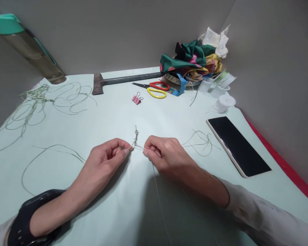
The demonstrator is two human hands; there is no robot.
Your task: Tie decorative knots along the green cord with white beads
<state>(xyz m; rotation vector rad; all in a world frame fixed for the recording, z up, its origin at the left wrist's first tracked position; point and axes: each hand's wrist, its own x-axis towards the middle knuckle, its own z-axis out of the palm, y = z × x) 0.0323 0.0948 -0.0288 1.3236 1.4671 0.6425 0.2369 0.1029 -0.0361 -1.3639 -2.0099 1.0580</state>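
black wristband (22, 215) nearest, the left hand (105, 160), closer to the braid (135, 137), and right hand (167, 154) each pinch strands (140, 147), the braid pointing toward the table's (105, 118) far edge.

Braided cord (135, 137) btwn L hand (106, 157) & R hand (168, 154); binder clip (137, 99) beyond, hammer (130, 79) behind scissors (149, 86); bottle (32, 51) back L, smartphone (238, 146) R.

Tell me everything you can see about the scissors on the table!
The scissors have dark, metal-looking blades tapering to a point, and two looped, plastic-looking handles, one red and one yellow. They lie on the pale tabletop, blades pointing left and looking shut or nearly so. A long-handled tool lies behind them and a pink binder clip in front. Heaped cloth sits close to the handles; I can't tell if it touches them.
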